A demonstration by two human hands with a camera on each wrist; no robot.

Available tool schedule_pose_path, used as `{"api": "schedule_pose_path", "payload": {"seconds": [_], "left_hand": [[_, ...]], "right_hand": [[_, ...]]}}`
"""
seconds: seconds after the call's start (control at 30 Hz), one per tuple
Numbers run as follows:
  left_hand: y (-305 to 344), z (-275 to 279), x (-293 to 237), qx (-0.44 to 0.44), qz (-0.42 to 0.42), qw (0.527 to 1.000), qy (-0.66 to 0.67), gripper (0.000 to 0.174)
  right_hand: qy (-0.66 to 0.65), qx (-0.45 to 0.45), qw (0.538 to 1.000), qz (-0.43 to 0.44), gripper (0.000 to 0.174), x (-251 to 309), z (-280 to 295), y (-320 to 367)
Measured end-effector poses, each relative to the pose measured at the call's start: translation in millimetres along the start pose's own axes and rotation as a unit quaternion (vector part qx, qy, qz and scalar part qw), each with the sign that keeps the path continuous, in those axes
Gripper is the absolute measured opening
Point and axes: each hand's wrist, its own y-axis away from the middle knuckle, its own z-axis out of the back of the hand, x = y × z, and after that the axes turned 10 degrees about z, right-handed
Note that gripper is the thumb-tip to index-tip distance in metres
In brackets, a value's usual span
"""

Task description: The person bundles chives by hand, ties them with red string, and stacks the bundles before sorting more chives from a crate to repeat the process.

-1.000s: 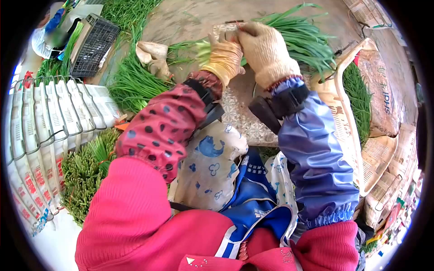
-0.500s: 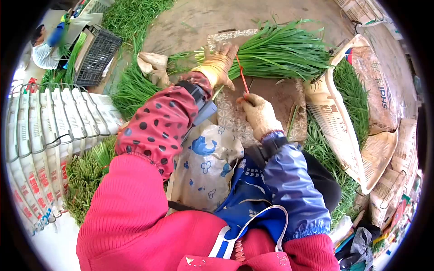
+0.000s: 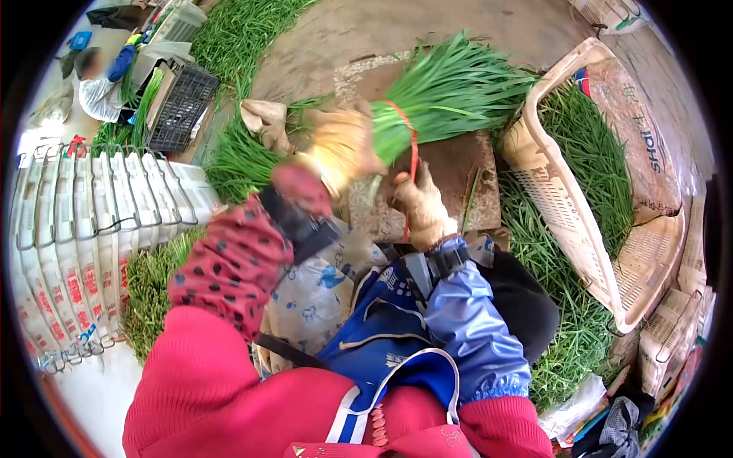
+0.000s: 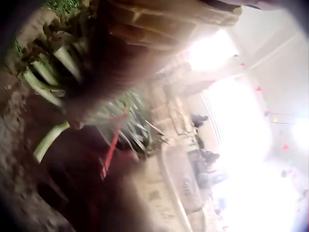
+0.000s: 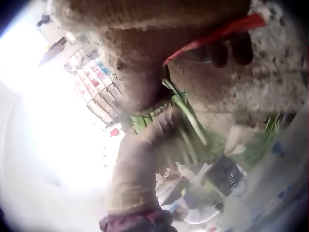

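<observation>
A bundle of long flat green leaves (image 3: 466, 91), like garlic chives, lies across a worn patterned board (image 3: 489, 172). My gloved left hand (image 3: 340, 145), blurred, grips its stalk end at the board's left; pale cut ends (image 4: 65, 63) stick out beside this hand in the left wrist view. A red strip (image 3: 413, 141) passes over the bundle to the right of the left hand. My gloved right hand (image 3: 426, 210) pinches the strip below the bundle. In the right wrist view a length of red strip (image 5: 217, 37) stretches across the curled fingers.
A cream plastic basket (image 3: 569, 221) lies tilted at the right, with loose greens (image 3: 584, 145) around it. White stacked baskets (image 3: 84, 229) stand at left above bundled stalks (image 3: 149, 294). Farther back are a black crate (image 3: 181, 107) and another person (image 3: 99, 91).
My hands, together at the stalks at first, have parted; the right has drawn the red strip down toward me. The bundle and left hand have since shifted slightly left and nearer.
</observation>
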Motion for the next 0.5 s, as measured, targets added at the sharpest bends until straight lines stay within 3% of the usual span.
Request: {"api": "schedule_pose_path", "payload": {"seconds": [0.03, 0.07, 0.1, 0.17, 0.2, 0.23, 0.27, 0.3, 0.33, 0.43, 0.5], "left_hand": [[20, 5, -21, -0.045, 0.014, 0.998, -0.028, 0.087], [36, 6, -34, -0.005, 0.007, 1.000, -0.006, 0.095], [58, 6, -44, -0.029, -0.024, 0.999, -0.027, 0.102], [73, 21, -37, 0.059, -0.084, 0.992, 0.068, 0.100], [72, 30, -23, 0.138, -0.097, 0.971, 0.172, 0.094], [66, 39, -4, 0.215, -0.106, 0.931, 0.275, 0.088], [63, 47, 10, 0.207, -0.040, 0.924, 0.318, 0.079], [64, 42, 29, 0.135, 0.018, 0.900, 0.413, 0.072], [68, 34, 40, 0.122, 0.048, 0.903, 0.409, 0.070], [29, -43, 51, 0.208, -0.050, 0.900, 0.379, 0.072], [80, -1, 37, 0.189, -0.001, 0.921, 0.340, 0.098]], "right_hand": [[-0.064, 0.010, 0.998, -0.005, 0.066, 4, -9, 2], [-0.225, 0.047, 0.968, 0.102, 0.072, -11, -15, 0], [-0.298, 0.097, 0.948, 0.051, 0.077, -4, -7, 5], [-0.322, 0.117, 0.939, 0.018, 0.076, -12, 11, 10], [-0.329, 0.109, 0.938, 0.025, 0.065, -5, 15, 15], [-0.364, 0.127, 0.921, -0.051, 0.058, 0, 26, 21], [-0.349, 0.097, 0.930, -0.057, 0.056, 0, 35, 24], [-0.333, 0.078, 0.937, -0.065, 0.055, -1, 37, 21], [-0.268, 0.090, 0.953, -0.108, 0.055, 40, 24, 42], [-0.134, 0.047, 0.983, -0.116, 0.065, 22, 95, 19], [-0.150, 0.213, 0.946, -0.192, 0.077, 39, 97, 41]]}}
